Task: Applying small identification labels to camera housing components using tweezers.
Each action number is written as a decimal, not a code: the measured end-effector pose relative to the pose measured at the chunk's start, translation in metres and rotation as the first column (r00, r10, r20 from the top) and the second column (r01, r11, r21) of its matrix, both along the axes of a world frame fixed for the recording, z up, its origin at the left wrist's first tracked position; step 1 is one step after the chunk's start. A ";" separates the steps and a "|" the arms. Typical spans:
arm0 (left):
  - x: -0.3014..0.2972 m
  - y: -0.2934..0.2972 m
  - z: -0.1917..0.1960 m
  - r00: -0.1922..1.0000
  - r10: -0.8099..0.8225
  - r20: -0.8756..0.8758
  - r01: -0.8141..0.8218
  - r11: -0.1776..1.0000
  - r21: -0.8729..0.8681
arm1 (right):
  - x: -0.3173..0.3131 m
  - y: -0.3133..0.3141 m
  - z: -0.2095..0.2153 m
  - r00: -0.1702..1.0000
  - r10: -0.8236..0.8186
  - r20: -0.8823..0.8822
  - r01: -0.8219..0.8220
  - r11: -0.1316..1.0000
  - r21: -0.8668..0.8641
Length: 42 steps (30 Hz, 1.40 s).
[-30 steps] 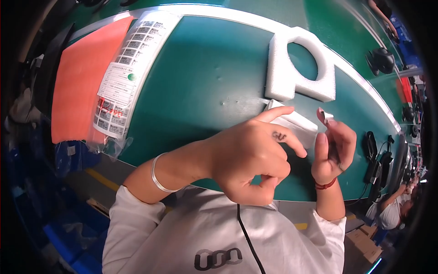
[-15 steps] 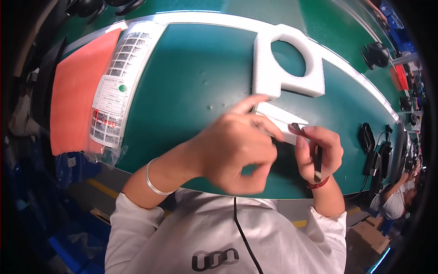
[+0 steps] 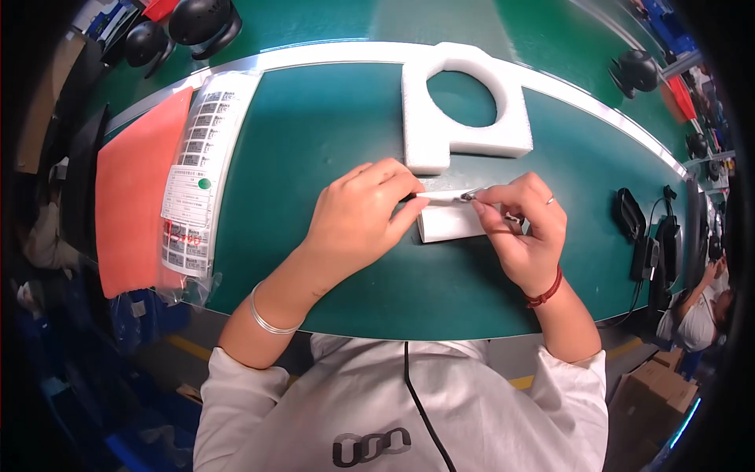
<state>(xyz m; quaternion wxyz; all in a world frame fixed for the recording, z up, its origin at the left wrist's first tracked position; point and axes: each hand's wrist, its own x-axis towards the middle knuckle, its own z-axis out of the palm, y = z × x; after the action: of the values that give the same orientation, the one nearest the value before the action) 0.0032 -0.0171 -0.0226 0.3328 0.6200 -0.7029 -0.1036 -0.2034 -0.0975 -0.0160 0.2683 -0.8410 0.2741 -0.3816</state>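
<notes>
White rectangular piece (image 3: pixel 452 226), one: lying on green tabletop (image 3: pixel 354 295). White strip (image 3: pixel 443 196): running along its far edge. Small dark shiny piece (image 3: pixel 468 197): showing at strip's right end.

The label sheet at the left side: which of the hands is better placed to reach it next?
Probably the left hand: it is nearer to the label sheet. The right hand is farther off, beyond the left. Both are occupied at the white strip.
</notes>
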 end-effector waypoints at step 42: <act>-0.003 0.003 0.007 0.348 0.033 -0.937 0.417 0.889 0.187 | -0.014 -0.013 0.013 0.992 0.056 -0.111 -0.051 0.998 0.048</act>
<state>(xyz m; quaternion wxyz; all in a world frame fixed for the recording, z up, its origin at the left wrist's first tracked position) -0.0003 -0.0145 -0.0154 0.5195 0.4180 -0.4275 -0.6105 -0.2176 -0.1105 -0.0028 0.2812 -0.8620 0.2747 -0.3201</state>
